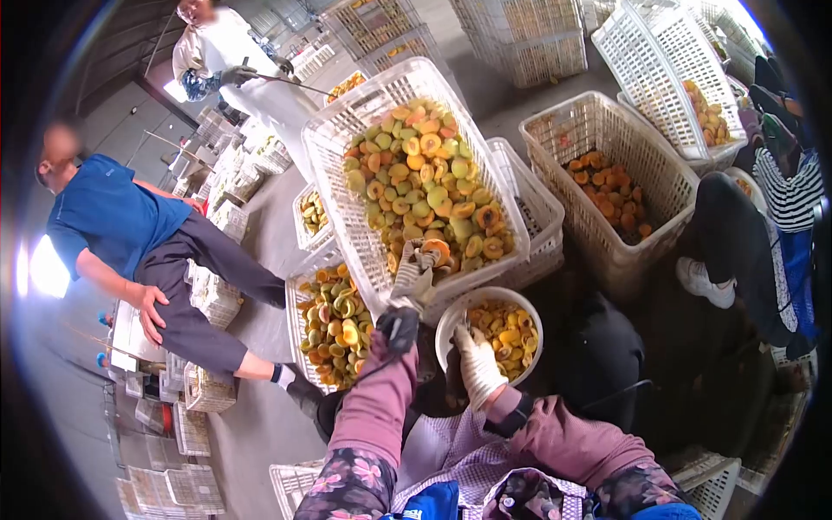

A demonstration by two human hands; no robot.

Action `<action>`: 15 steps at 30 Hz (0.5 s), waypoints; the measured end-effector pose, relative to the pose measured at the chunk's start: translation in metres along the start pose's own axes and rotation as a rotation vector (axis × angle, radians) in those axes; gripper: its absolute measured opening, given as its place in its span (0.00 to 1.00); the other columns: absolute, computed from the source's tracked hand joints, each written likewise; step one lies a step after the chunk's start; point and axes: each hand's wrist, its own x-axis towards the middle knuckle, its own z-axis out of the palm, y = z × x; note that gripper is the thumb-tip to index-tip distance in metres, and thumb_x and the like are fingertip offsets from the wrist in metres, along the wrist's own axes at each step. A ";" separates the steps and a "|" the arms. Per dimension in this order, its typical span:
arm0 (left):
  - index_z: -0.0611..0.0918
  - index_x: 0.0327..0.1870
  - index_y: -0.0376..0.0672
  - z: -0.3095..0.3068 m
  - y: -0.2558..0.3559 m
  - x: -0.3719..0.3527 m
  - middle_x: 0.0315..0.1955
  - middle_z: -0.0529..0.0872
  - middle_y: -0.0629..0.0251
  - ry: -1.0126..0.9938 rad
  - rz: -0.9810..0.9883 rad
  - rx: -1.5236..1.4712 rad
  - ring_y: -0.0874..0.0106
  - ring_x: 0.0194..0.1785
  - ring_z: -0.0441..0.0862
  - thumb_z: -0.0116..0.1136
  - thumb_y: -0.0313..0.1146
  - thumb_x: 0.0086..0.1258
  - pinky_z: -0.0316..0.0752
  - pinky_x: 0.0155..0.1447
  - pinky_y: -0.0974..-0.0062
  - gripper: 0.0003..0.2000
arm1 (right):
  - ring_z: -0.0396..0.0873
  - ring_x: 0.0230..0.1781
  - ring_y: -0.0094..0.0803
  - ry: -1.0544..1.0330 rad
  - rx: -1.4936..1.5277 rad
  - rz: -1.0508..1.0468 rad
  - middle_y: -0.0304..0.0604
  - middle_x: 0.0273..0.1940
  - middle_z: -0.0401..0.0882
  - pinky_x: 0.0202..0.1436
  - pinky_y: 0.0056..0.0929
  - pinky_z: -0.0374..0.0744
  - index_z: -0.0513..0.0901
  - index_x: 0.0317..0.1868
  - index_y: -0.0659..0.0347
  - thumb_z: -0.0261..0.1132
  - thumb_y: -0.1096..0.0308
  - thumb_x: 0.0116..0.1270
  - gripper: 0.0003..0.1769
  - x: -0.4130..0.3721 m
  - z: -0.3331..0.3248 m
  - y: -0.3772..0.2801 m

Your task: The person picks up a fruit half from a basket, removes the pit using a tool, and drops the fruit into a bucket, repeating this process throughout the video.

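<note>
My left hand (414,270), in a dirty pale glove, reaches over the near edge of a large white crate (325,165) full of halved green and orange fruit (416,169). Its fingers close on an orange fruit half (436,252). My right hand (478,364), in a white glove, is closed above the left part of a round white bucket (529,305). What its fingers grip is too small and dark to make out. Yellow fruit pieces (505,334) lie in the bucket beside that hand.
A lower crate of fruit (334,325) stands at the left, and another crate (598,113) with orange halves at the right. A person in blue (121,217) sits at the left. Someone in white (243,69) stands behind. Another person's dark-clad leg (737,251) is at the right.
</note>
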 end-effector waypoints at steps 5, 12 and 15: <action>0.72 0.54 0.45 0.210 -0.030 -0.086 0.48 0.79 0.56 0.437 0.054 0.374 0.59 0.49 0.80 0.51 0.33 0.71 0.79 0.49 0.66 0.13 | 0.78 0.39 0.44 -0.005 -0.509 -0.288 0.58 0.38 0.79 0.44 0.34 0.75 0.71 0.53 0.67 0.56 0.54 0.67 0.24 0.012 0.000 0.000; 0.75 0.39 0.44 0.223 -0.034 -0.108 0.38 0.81 0.59 0.746 0.070 0.148 0.61 0.44 0.81 0.50 0.45 0.73 0.79 0.46 0.66 0.13 | 0.78 0.44 0.55 -0.093 -0.744 -0.261 0.65 0.41 0.78 0.45 0.38 0.75 0.67 0.57 0.70 0.54 0.55 0.69 0.27 -0.018 0.000 -0.007; 0.70 0.30 0.48 0.230 -0.037 -0.105 0.35 0.79 0.62 0.829 0.138 0.250 0.63 0.39 0.80 0.48 0.48 0.73 0.79 0.42 0.68 0.15 | 0.77 0.46 0.56 -0.114 -0.794 -0.219 0.66 0.40 0.78 0.46 0.39 0.75 0.67 0.58 0.70 0.54 0.55 0.69 0.27 -0.021 0.000 -0.014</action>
